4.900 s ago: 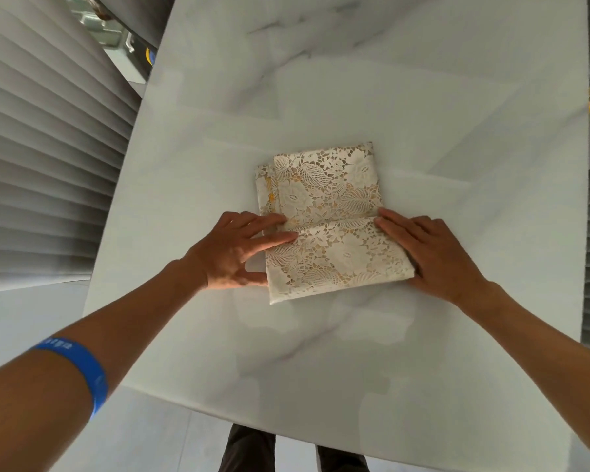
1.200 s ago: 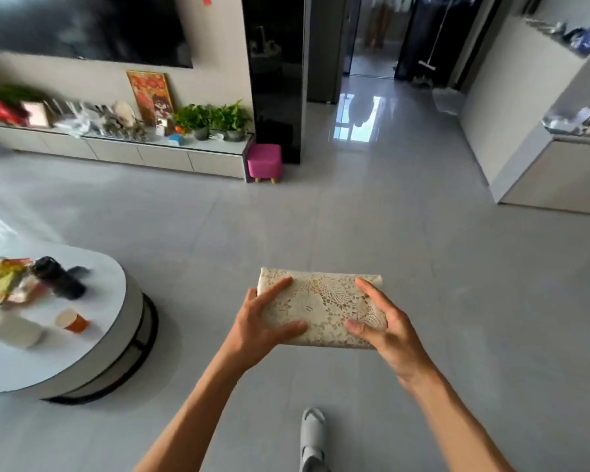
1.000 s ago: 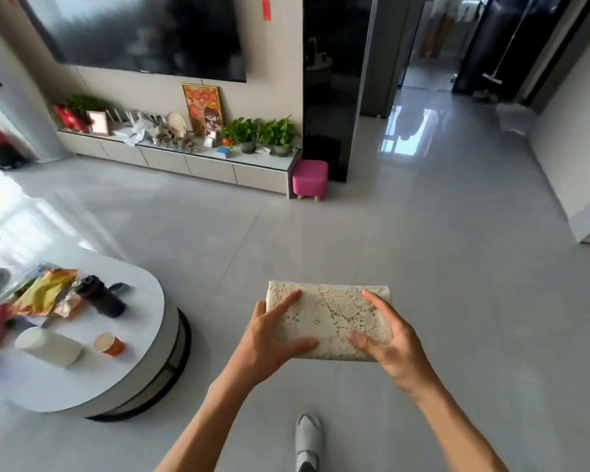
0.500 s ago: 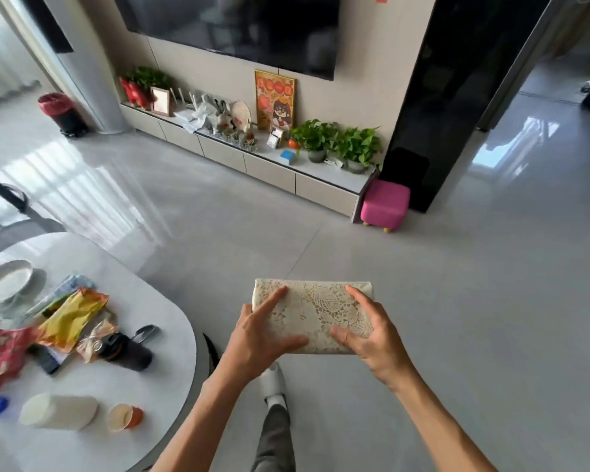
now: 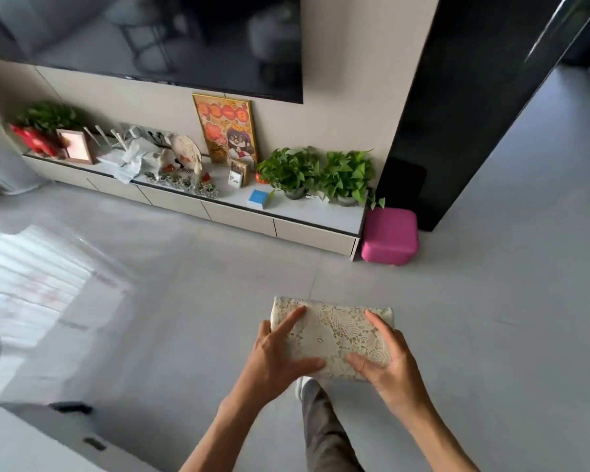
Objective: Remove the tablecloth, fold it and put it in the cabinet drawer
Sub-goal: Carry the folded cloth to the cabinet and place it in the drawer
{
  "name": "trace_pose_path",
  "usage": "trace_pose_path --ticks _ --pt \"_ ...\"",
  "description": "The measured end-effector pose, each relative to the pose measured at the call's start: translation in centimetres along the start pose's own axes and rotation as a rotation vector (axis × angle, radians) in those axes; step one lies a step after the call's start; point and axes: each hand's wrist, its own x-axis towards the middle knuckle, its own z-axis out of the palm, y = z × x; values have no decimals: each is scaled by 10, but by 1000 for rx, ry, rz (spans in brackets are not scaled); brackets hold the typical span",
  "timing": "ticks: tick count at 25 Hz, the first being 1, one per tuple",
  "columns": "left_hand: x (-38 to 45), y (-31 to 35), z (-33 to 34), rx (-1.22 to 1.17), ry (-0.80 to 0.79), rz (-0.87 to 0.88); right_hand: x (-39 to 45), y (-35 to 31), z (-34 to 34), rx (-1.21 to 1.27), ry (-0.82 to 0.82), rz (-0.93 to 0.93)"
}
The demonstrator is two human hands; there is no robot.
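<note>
The room fills the view: a grey tiled floor [image 5: 184,301], a beige wall with a large dark television [image 5: 157,39] mounted on it, and a tall black glossy panel [image 5: 474,97] to the right. Along the foot of the wall runs the low cabinet [image 5: 239,218], its pale front divided into several flat drawer panels with no handles that can be made out. All of them look closed. Its top carries 2 leafy potted plants [image 5: 317,172], a colourful framed picture [image 5: 227,129], a decorated plate [image 5: 185,155], a small blue box [image 5: 259,198] and other small clutter. A pink stool [image 5: 389,236] stands just beside the cabinet's right end.

Nearer the camera, the folded tablecloth [image 5: 334,335], a compact cream lace bundle, is carried in the air above the floor, well apart from the cabinet. The left hand [image 5: 280,352] clasps its left end, index finger stretched over the top and thumb pressing the near edge. The right hand [image 5: 389,359] clasps the right end the same way, fingers spread across the lace. Both are partly closed around the cloth, not clenched. A trouser leg and pale shoe [image 5: 304,384] show below, mid-stride.

Removing and folding appear finished; the step in hand is the carry. Next, I judge, 1 hand must let go to pull a drawer open while the other keeps the bundle pinched so the folds do not spring apart.
</note>
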Motion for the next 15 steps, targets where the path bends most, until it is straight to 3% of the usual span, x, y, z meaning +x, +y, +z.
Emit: trace_pose_path --ticks 5,8,15 --pt "198 -57 -18 64 -79 -95 194 35 44 43 34 98" --pt "295 -110 -28 48 -183 -236 288 67 80 46 -10 201" --pt "424 -231 -8 -191 -284 -494 388 166 163 9 -28 416"
